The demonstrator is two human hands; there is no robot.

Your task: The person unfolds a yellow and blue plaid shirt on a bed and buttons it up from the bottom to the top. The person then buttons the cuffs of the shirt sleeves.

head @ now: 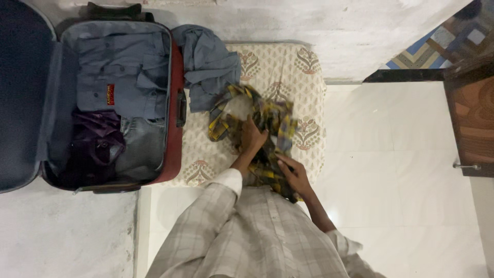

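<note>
Step in hand looks like gathering or folding the yellow plaid shirt [257, 128] lying mid-cushion [309, 67], toward its near edge. Left hand [252, 136] presses down into the cloth, fingers bunched in it; right hand [294, 175] pinches the lower hem. Open suitcase [175, 103] sits at the cushion's left edge, grey shirt [206, 67] draped at the far-left corner. Next move likely needs the fabric flattened and squared.

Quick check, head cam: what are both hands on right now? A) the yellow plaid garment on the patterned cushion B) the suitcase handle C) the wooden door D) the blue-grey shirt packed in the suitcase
A: the left hand and right hand both press into the yellow plaid garment lying on the patterned cushion; the open suitcase sits untouched beside it.
</note>
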